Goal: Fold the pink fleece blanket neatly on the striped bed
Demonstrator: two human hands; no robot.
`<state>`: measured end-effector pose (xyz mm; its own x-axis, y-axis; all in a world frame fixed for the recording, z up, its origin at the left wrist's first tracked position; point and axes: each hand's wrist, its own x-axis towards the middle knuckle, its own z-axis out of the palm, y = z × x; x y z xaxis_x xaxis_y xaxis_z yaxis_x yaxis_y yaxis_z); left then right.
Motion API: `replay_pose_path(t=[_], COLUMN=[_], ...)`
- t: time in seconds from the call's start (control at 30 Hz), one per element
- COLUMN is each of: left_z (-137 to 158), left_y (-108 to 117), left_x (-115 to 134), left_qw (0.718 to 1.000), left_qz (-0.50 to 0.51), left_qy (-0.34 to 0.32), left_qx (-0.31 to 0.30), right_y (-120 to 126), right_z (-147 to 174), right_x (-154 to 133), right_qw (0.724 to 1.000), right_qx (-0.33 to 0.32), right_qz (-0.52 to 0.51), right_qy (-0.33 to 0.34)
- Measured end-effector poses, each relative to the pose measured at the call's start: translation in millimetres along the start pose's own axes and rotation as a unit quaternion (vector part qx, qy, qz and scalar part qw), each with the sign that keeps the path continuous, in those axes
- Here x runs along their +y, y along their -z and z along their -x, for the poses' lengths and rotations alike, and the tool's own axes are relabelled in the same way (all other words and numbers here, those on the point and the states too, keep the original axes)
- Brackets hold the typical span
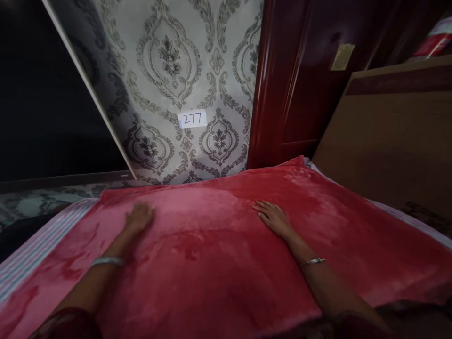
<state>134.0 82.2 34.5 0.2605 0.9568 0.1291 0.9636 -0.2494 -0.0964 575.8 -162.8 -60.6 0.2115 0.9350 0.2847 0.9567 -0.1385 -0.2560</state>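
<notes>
A red plush blanket (212,268) lies spread out in front of me, with paler pink patches where its nap is brushed the other way. My left hand (140,217) rests on its left part; the hand is somewhat blurred, but it looks flat with nothing held. On the right of the middle, my right hand (272,218) lies palm down on the blanket with its fingers stretched out. Each wrist wears a bracelet. Beneath the blanket, a striped cloth (45,245) shows along the left side and in a thin strip at the right.
Behind the blanket stands a patterned wallpapered wall (219,84) bearing a paper label (192,118) marked 277. A dark screen (60,103) is at the left. To the right are a dark red door (300,94) and a large cardboard box (391,141).
</notes>
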Motion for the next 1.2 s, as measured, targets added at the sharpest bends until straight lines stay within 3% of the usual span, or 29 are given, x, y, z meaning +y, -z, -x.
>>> replay_pose_path(t=[0.1, 0.2, 0.3, 0.33, 0.47, 0.53, 0.6, 0.7, 0.83, 0.93, 1.03, 1.1, 1.2], left_z=[18.1, 40.7, 52.9, 53.8, 50.6, 48.8, 47.8, 46.3, 44.2, 42.8, 40.8, 39.4, 38.2], left_y=[-8.9, -19.0, -25.7, -26.8, -27.4, -27.0, -27.4, -29.9, -36.0, -40.5, -43.1, -43.6, -41.8], left_x=[74.5, 115.3, 122.7, 121.5, 117.7, 118.4, 119.2, 118.9, 116.1, 114.3, 113.5, 113.5, 114.3], left_qw=[0.993, 0.984, 0.984, 0.984, 0.984, 0.985, 0.985, 0.985, 0.985, 0.985, 0.985, 0.985, 0.985], left_qz=[0.047, 0.070, 0.070, 0.071, 0.068, 0.060, 0.053, 0.052, 0.050, 0.050, 0.059, 0.061, 0.058], left_qy=[-0.097, -0.153, -0.162, -0.163, -0.162, -0.161, -0.161, -0.157, -0.160, -0.160, -0.161, -0.162, -0.161], left_qx=[-0.055, -0.065, -0.037, -0.031, -0.028, -0.031, -0.035, -0.044, -0.038, -0.034, -0.029, -0.026, -0.026], right_y=[4.2, 13.3, 21.7, 22.1, 6.4, -5.4, -12.1, -5.4, 26.8, 51.6, 64.8, 67.9, 71.4], right_z=[-1.1, -8.5, -22.9, -28.6, -53.0, -66.8, -82.3, -103.6, -104.7, -74.5, -26.7, 6.3, 45.3], right_x=[0.0, -9.1, -43.8, -60.9, -128.9, -144.3, -138.4, -90.6, 18.8, 106.4, 178.8, 212.0, 235.2], right_qw=[1.000, 0.999, 0.996, 0.996, 0.986, 0.978, 0.978, 0.989, 0.993, 0.976, 0.931, 0.903, 0.881], right_qx=[-0.008, -0.037, -0.062, -0.068, -0.090, -0.103, -0.108, -0.107, -0.080, -0.056, -0.002, 0.040, 0.064], right_qz=[-0.005, -0.014, -0.010, -0.010, -0.042, -0.051, -0.040, 0.006, 0.055, 0.087, 0.101, 0.098, 0.093], right_qy=[-0.005, -0.026, -0.064, -0.047, 0.135, 0.175, 0.176, 0.098, -0.067, -0.194, -0.351, -0.417, -0.459])
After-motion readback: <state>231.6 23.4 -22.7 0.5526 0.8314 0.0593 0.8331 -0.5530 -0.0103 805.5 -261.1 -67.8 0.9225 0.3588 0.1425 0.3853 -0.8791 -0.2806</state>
